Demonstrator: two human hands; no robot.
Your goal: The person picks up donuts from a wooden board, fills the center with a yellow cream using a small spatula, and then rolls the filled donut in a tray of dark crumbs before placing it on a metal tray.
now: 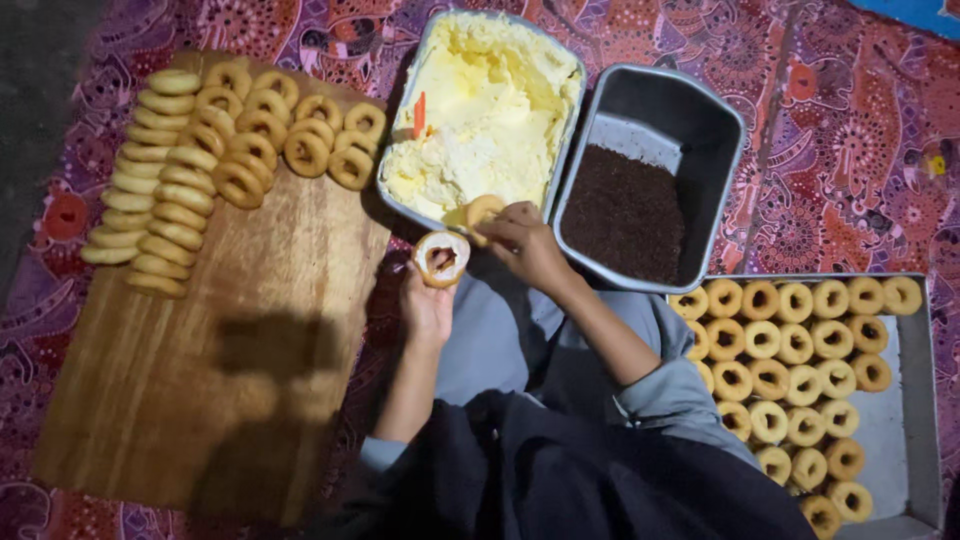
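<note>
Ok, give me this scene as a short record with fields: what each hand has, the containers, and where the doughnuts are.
left hand: holds a split doughnut, cut face up, filling showing
right hand: holds a doughnut half at the near edge of the cream tray
cream tray: metal, nearly full of pale yellow cream, orange tool stuck in it
sprinkles tin: metal, dark chocolate sprinkles in the near part
wooden board: plain doughnuts in rows at the far end
baking tray: rows of ring doughnuts
surface: patterned red cloth
</note>
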